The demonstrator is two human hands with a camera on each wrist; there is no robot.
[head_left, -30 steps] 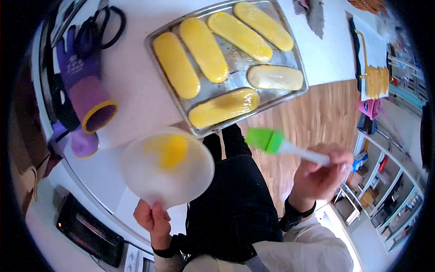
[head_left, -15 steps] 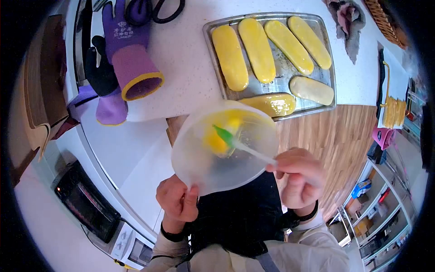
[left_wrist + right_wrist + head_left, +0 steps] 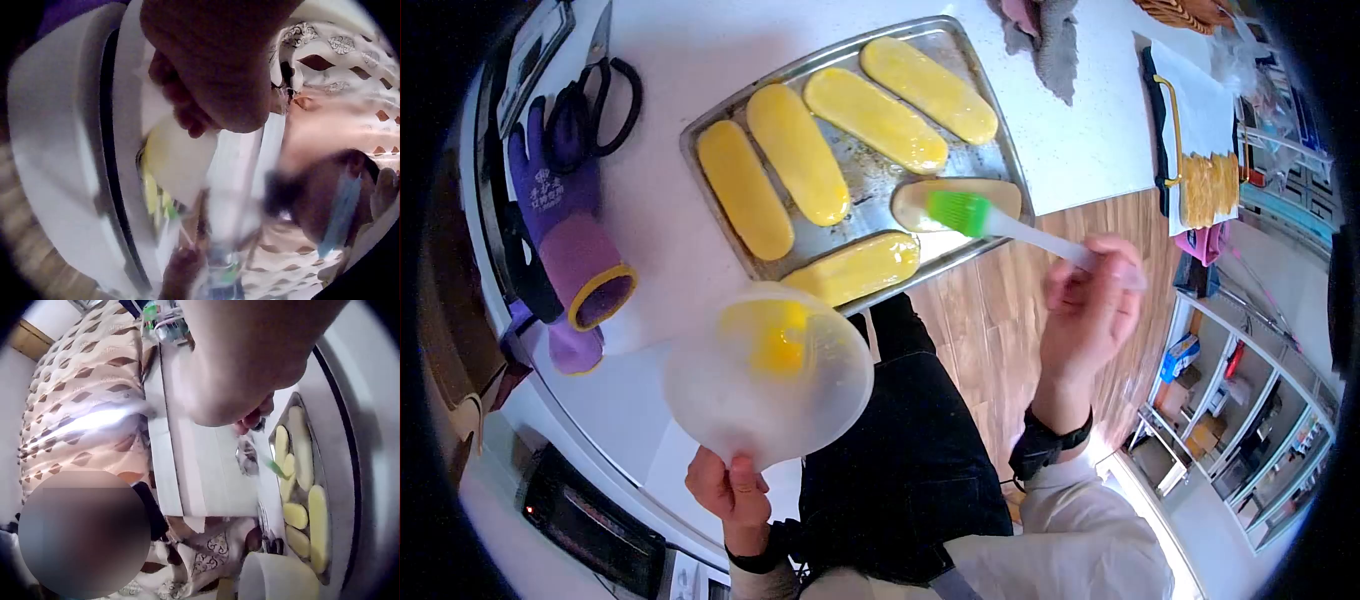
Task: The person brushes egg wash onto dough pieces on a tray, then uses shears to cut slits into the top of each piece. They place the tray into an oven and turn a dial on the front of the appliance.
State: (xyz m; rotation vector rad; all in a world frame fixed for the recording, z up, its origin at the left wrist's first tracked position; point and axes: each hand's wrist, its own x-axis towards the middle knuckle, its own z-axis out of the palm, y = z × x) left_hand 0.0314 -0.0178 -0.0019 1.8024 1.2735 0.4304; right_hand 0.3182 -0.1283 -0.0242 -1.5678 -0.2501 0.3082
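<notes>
My left hand (image 3: 730, 490) grips a translucent white bowl (image 3: 710, 400) by its near edge, thumb on top, with yellow egg wash (image 3: 785, 340) inside. In my right hand (image 3: 1095, 310), the fingers hold the pale handle of a pastry brush (image 3: 1040, 238) with green bristles. Those bristles overlap the palest dough piece (image 3: 1005, 193) on a metal baking tray (image 3: 865, 205). Several other long, rounded dough pieces (image 3: 795, 150) there are coated glossy yellow. The right wrist view shows the green brush head (image 3: 275, 467) over the tray and the bowl (image 3: 281, 575) nearby.
Left of the tray, purple gloves (image 3: 575, 245) lie on the white counter with black-handled scissors (image 3: 625, 110). A grey cloth (image 3: 1055, 50) sits beyond the tray. Wooden floor (image 3: 990, 300) shows past the counter's edge, and a shelf rack (image 3: 1230, 430) stands to the right.
The brush went from above the floor beside the tray into the bowl's egg wash, then out to the palest dough piece. Both hands moved together over the bowl, then apart; the head view shifted too.
</notes>
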